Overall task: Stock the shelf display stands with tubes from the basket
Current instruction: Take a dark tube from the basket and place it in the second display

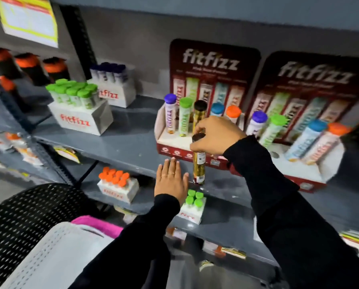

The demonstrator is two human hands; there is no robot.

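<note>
Hanging tube (198, 163) under right hand (215, 137)

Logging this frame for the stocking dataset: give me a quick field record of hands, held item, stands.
right hand: grips the dark cap of a gold tube, held upright
left hand: open, flat at the shelf edge
near stand: five tubes in its back row
far stand: four tubes, middle hole empty
basket: lower left, black mesh
</note>
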